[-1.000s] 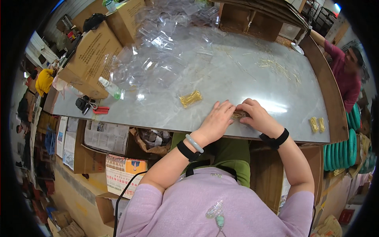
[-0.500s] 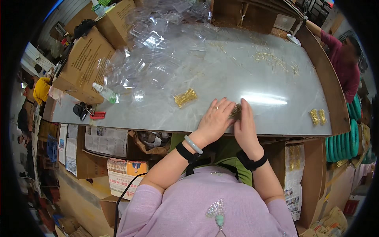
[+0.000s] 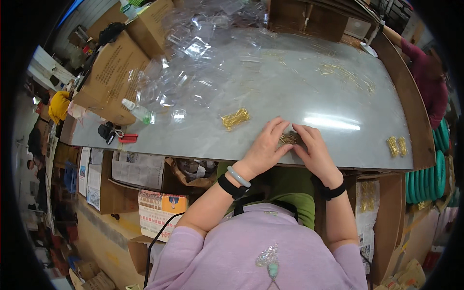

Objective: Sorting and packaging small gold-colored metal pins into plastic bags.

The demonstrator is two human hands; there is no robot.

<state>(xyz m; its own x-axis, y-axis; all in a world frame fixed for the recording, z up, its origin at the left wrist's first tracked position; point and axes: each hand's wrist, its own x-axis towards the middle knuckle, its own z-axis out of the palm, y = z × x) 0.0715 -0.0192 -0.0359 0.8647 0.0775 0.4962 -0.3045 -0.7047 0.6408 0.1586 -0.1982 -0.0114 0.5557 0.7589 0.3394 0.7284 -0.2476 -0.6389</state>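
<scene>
Between my two hands, at the near edge of the grey table (image 3: 193, 140), lies a small bundle of thin gold wire pieces (image 3: 288, 138). My left hand (image 3: 267, 145) presses its fingers and thumb against the bundle's left side. From the right, my right hand (image 3: 313, 147) curves round it, with its thumb at the near side. The fingers partly hide the bundle. To the left of my hands lies a larger pile of gold wire pieces (image 3: 235, 119). Two small gold bundles (image 3: 397, 146) sit side by side near the table's right edge.
Clear plastic packs (image 3: 193, 72) heap up at the far left, beside a cardboard box (image 3: 113, 79). A spray bottle (image 3: 138, 112) and a red tool (image 3: 128, 138) are near that box. Loose gold wires (image 3: 343, 73) lie farther back. Beyond the right-hand board (image 3: 406, 92) is a person (image 3: 427, 87).
My hands have drawn slightly apart at the fingertips, so more of the gold bundle shows. My right hand has turned, its fingers now bent inward. The whole view has shifted a little.
</scene>
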